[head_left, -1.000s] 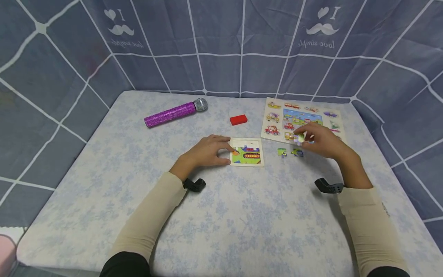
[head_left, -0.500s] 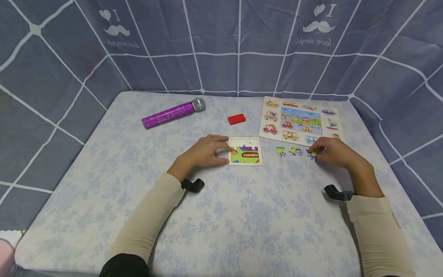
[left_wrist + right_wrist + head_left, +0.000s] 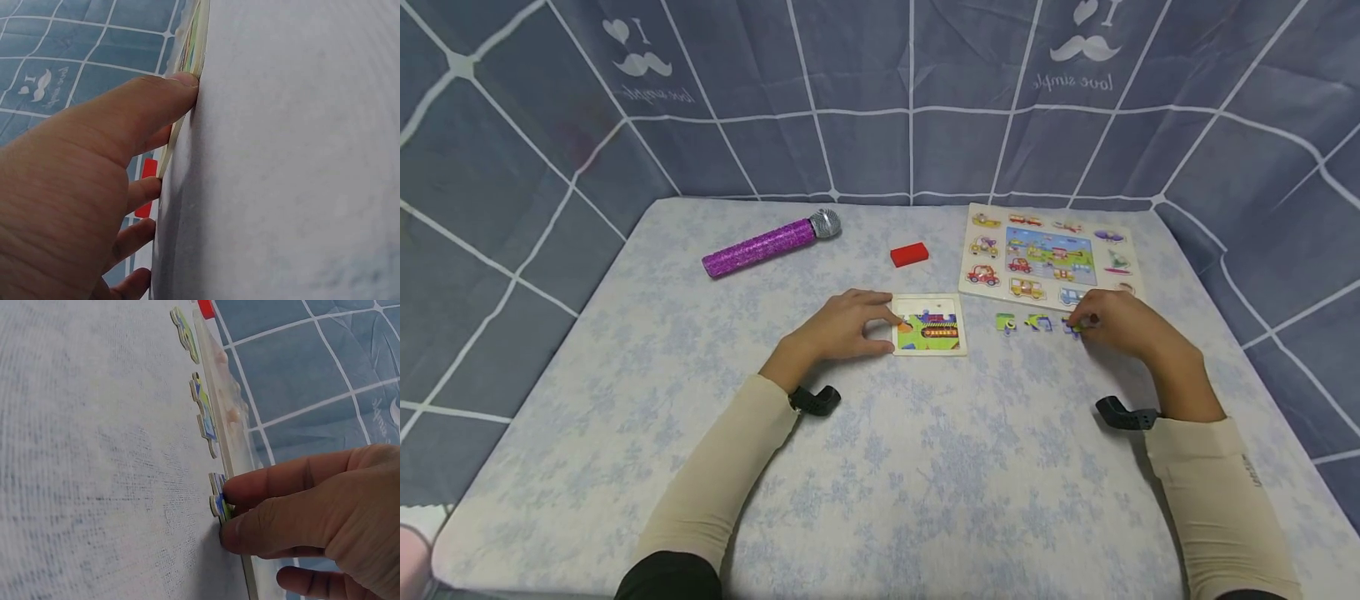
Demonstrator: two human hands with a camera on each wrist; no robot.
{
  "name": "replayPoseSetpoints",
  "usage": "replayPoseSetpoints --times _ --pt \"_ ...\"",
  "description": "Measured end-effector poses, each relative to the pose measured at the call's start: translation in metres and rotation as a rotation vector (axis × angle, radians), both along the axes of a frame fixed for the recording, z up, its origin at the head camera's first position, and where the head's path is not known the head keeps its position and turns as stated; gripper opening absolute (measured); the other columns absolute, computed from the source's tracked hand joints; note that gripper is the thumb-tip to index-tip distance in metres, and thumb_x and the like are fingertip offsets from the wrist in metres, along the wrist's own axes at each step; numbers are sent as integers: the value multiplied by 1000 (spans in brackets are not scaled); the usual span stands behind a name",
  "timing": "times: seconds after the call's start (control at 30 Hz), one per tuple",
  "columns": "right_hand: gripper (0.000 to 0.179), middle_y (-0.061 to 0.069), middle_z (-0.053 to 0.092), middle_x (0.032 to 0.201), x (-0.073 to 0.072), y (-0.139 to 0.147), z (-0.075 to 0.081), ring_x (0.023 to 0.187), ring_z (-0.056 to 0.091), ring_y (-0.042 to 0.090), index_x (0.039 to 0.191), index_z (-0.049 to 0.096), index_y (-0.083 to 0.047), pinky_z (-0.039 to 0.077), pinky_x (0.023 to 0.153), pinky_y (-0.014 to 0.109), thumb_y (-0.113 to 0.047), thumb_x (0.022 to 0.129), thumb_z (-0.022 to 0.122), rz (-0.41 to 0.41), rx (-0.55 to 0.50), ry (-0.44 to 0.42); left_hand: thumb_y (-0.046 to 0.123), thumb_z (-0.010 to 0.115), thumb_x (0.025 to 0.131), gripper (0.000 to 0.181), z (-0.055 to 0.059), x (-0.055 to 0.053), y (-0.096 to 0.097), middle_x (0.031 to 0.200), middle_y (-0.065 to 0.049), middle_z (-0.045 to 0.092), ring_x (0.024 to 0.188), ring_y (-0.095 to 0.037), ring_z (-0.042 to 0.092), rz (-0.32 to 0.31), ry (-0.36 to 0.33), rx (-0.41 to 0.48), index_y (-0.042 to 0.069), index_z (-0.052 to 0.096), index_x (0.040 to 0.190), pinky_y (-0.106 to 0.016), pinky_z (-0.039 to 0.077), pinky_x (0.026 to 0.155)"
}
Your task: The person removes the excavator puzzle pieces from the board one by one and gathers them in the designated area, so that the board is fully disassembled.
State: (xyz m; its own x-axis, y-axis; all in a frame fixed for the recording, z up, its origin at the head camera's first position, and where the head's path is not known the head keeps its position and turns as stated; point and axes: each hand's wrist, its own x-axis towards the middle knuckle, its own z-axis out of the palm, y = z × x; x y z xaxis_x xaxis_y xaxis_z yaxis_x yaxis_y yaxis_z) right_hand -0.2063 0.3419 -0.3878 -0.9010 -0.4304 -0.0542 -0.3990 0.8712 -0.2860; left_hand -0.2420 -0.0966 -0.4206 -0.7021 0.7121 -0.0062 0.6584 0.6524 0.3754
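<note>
Pinched between thumb and forefinger of the right hand (image 3: 1116, 325), a small jigsaw piece (image 3: 219, 499) lies flat on the table cloth (image 3: 925, 467), its outer edge clear of the fingers and pointing toward two more loose pieces. Those two, a green piece (image 3: 1005, 322) and a green-and-blue piece (image 3: 1038, 322), sit in a row with it, each apart from the next by a narrow strip of cloth, all just in front of the near edge of the vehicle peg-puzzle board (image 3: 1049, 257). From the right wrist view the held piece lies close against that board's edge; whether they touch I cannot tell. The left hand (image 3: 842, 327) rests on the cloth with its thumb pressed against the left edge of the small puzzle tray (image 3: 929, 332) and its fingers curled at the far corner, bracing the tray rather than lifting it. Between the tray's right edge and the green piece runs an open gap of cloth. A broad bare stretch lies toward the person, between both sleeves. Well beyond the tray lie a red block (image 3: 909, 253) and a purple glitter microphone (image 3: 766, 244), apart from each other and from the curtain wall.
</note>
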Motion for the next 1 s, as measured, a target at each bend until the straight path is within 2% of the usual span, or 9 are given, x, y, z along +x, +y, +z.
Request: replayPoseSetpoints --times 0.3,0.47,0.6,0.67,0.73,0.9,1.0 --pt "14 15 70 96 -4 1 1 86 62 30 94 77 0 37 85 52 6 82 76 -3 -12 6 44 72 92 44 -1 -1 -1 156 -9 44 141 -35 37 2 11 20 24 69 131 -60 34 107" --pt "11 10 70 92 1 3 1 84 63 27 93 76 -1 45 80 46 6 86 71 9 -96 44 46 71 92 43 -3 -3 -1 156 -8 43 142 -34 36 -5 2 14 26 68 130 -59 32 108" --pt "9 8 71 90 3 5 1 82 64 23 95 75 -2 51 68 39 4 90 71 56 -169 91 46 70 92 41 -1 -3 1 155 -8 44 142 -34 37 -13 -10 15 25 67 128 -59 32 109" --pt "10 8 71 91 3 4 1 82 65 23 97 75 -2 51 69 39 5 90 71 75 -173 105 46 71 92 41 0 -3 1 155 -8 45 142 -34 38 -13 -14 18 24 67 127 -59 32 109" --pt "11 8 72 93 2 2 1 83 65 24 98 75 -1 47 76 41 5 89 71 61 -155 85 46 71 92 41 1 -3 2 155 -8 45 142 -34 38 -11 -17 19 24 67 127 -59 31 109" --pt "15 9 71 94 -1 0 -1 84 63 25 102 73 4 43 78 44 -4 89 76 -29 -96 -36 45 70 93 41 1 -2 1 155 -8 44 142 -33 37 -1 -20 12 24 67 128 -59 31 109" --pt "20 9 70 93 -3 1 -4 83 64 26 102 72 5 46 75 45 -8 88 78 -32 -84 -59 45 71 93 42 0 -2 0 155 -8 44 142 -33 37 4 -21 10 23 67 128 -58 31 109"
